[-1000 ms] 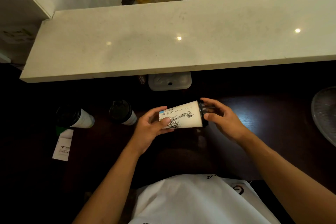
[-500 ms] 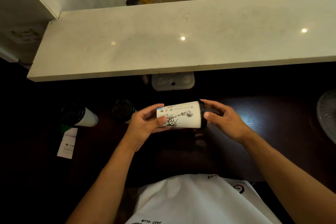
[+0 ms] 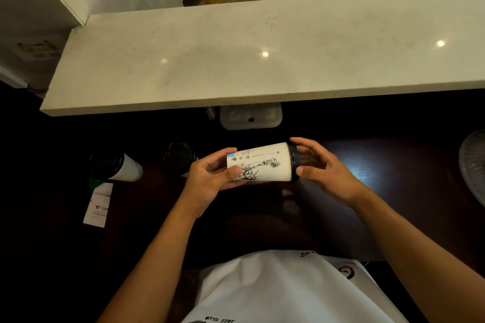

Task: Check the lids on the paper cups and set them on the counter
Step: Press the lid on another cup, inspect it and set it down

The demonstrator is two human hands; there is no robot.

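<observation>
A white paper cup (image 3: 265, 164) with a black line drawing lies sideways in the air above the dark lower table, its black lid (image 3: 294, 162) pointing right. My left hand (image 3: 210, 178) grips the cup's base end, thumb on the printed side. My right hand (image 3: 324, 169) curls round the lid, fingertips and thumb on its rim. Two more lidded cups stand on the dark table to the left: one (image 3: 115, 166) far left and one (image 3: 179, 158) partly hidden behind my left hand. The pale stone counter (image 3: 236, 60) runs across above them.
A pale box with a hole (image 3: 250, 116) sits under the counter's front edge. A white paper slip (image 3: 98, 204) lies at the left on the dark table (image 3: 393, 170). A ribbed glass dish (image 3: 473, 165) shows at the right edge. A dark round tray lies beyond the counter.
The cup has stayed sideways between my hands and levelled out slightly. My right fingers have shifted round the lid. The view has drifted a little.
</observation>
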